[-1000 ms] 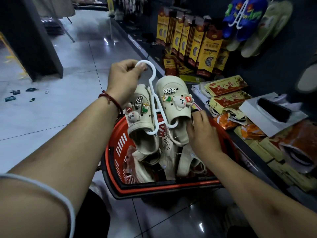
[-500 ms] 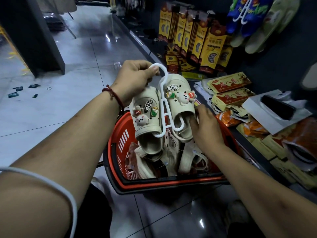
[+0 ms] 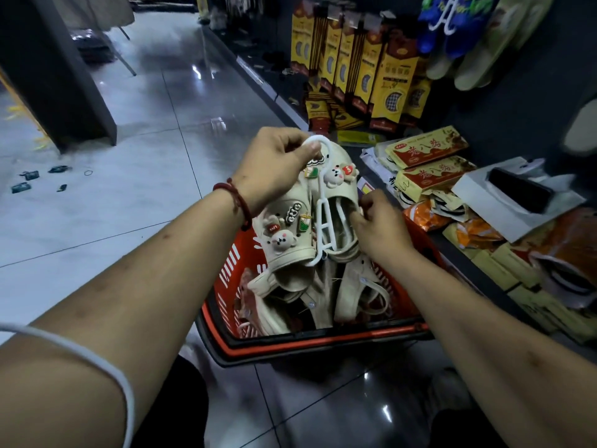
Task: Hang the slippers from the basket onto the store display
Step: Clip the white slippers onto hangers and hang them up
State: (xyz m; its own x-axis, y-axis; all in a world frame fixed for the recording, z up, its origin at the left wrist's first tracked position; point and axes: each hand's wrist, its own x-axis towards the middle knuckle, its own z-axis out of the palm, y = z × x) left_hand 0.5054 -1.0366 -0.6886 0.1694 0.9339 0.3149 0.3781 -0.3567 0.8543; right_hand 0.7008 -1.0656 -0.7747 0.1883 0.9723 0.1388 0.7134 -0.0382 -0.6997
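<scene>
Head view: one cream slipper pair [image 3: 287, 244] with bear charms is held on a white hanger [image 3: 320, 218], just above the red basket [image 3: 232, 263] and well apart from the display. The hanger's hook is pinched between thumb and fingers of the left hand [image 3: 274, 163]; the right hand [image 3: 378, 226] is curled at the opening of the right-side slipper, its edge pinched, apparently to seat it on the hanger; neither hand is spread.

The basket is set on the tiled floor [image 3: 145, 124], beside a low shelf [image 3: 365, 185]; more cream slippers [image 3: 355, 286] are piled loose in it; the count cannot be told.

On the dark display wall [image 3: 533, 92], upper right, a blue pair [image 3: 452, 30] and a pale green pair [image 3: 484, 53] are already hung; whether they belong to this task cannot be told. The shelf below is littered with yellow-red packets [image 3: 426, 147] and an open white box [image 3: 517, 195].

Progress is judged early to middle: one pair is lifted out and being readied, not yet hung. Left to do: the pair is to be raised to the wall and hooked on; no free peg is visible; the same is to be done for what lies in the basket.
</scene>
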